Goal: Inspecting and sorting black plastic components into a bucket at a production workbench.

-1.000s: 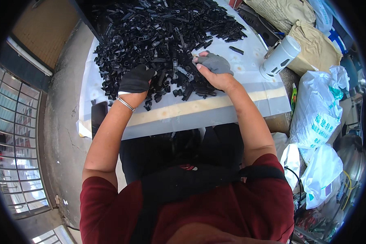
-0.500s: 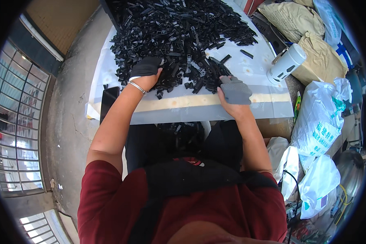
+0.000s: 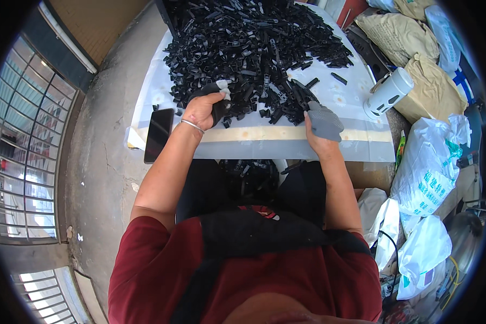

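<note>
A large pile of small black plastic parts point(image 3: 237, 48) covers most of the table. My left hand point(image 3: 206, 107), in a dark fingerless glove with pale fingertips, is closed in a pinch over the pile's near left edge. Whatever sits between its fingers is too small to name. At the pile's near right edge is my right hand point(image 3: 324, 125) in a grey glove. Its fingers curl down beside the black parts, their tips hidden, so I cannot make out what they hold. Below the table edge, between my legs, a container point(image 3: 251, 178) holds more black parts. One elongated dark piece point(image 3: 294, 166) shows near its right rim.
A phone point(image 3: 159, 135) lies at the table's left edge. On the right stands a tilted-looking white bottle point(image 3: 389, 93). Brown sacks point(image 3: 429, 86) and white plastic bags point(image 3: 424, 162) crowd the right side. Concrete floor point(image 3: 102, 162) and a barred window point(image 3: 24, 140) are at left.
My left hand has turned at the wrist and drawn slightly back, its thumb now showing. The right hand stays nearly in place. A dark piece has appeared by the container. The whole view has shifted.
</note>
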`<state>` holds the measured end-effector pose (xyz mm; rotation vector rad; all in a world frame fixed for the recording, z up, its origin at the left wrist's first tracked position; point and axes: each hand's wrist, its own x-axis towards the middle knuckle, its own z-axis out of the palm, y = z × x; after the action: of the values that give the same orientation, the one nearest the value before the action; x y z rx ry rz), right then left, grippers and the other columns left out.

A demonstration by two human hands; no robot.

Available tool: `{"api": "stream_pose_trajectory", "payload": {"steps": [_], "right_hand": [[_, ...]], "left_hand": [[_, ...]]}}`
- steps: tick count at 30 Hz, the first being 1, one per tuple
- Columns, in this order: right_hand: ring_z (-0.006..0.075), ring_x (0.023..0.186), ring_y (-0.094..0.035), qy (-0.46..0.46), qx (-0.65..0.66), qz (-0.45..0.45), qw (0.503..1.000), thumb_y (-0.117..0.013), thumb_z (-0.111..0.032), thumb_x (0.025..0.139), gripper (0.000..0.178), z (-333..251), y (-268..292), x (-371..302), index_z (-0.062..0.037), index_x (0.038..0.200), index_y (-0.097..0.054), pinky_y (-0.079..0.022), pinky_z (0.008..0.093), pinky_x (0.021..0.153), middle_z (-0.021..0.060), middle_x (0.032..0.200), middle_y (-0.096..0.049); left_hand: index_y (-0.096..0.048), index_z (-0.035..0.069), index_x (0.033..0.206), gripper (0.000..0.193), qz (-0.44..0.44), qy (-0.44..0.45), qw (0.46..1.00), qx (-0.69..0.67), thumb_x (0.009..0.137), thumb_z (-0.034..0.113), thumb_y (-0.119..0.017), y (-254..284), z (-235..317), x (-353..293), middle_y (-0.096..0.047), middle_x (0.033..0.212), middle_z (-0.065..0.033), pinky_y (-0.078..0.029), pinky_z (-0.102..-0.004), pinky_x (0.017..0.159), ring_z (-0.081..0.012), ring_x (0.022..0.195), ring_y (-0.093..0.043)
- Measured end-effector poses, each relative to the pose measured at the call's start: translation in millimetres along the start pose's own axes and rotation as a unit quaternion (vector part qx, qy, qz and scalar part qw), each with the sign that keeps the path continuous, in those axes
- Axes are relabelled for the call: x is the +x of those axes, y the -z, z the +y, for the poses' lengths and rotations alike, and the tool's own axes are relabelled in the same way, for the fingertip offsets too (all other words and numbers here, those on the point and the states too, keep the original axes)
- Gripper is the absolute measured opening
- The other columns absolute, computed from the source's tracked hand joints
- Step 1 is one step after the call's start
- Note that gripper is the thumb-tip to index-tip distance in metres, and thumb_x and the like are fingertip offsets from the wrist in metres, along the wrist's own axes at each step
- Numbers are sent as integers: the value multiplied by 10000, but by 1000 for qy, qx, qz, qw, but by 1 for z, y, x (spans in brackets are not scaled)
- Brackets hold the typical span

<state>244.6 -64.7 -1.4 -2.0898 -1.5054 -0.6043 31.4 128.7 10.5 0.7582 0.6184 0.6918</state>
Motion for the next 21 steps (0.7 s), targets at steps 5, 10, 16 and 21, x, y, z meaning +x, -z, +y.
{"api": "stream_pose_trajectory", "payload": {"steps": [5, 10, 16, 21], "right_hand": [[290, 789, -571, -29, 180, -29, 983, -558, -195, 822, 210, -47, 21, 4, -52, 968, -606, -450, 368, 715, 128, 860, -615], [266, 722, -574, 41, 281, -47, 958, -585, -216, 812, 299, -62, 21, -9, -40, 1050, -548, -451, 342, 669, 120, 856, -602], [281, 716, -580, 78, 256, -103, 958, -651, -207, 746, 324, -76, 20, -17, -41, 1009, -564, -457, 347, 657, 122, 840, -604], [297, 659, -561, 133, 98, -67, 984, -623, -243, 746, 184, -88, 27, -36, -59, 746, -618, -444, 381, 599, 96, 746, -603]], "left_hand": [[-551, 2, 1031, 245, -77, 34, 993, -77, 796, -52, -502, -7, -16, -15, -586, 944, -125, -507, -362, 762, -247, 835, -589], [-540, -5, 1021, 227, -112, 55, 992, -19, 799, -42, -510, -22, -30, -53, -587, 933, -126, -516, -349, 734, -218, 834, -593], [-529, -22, 1089, 275, -134, 71, 988, 19, 815, -18, -504, -23, -57, -64, -594, 997, -119, -480, -295, 810, -202, 901, -585], [-607, -66, 929, 177, -110, 113, 985, 69, 777, 18, -573, -14, -70, -81, -619, 938, -105, -463, -250, 762, -167, 876, -587]]}}
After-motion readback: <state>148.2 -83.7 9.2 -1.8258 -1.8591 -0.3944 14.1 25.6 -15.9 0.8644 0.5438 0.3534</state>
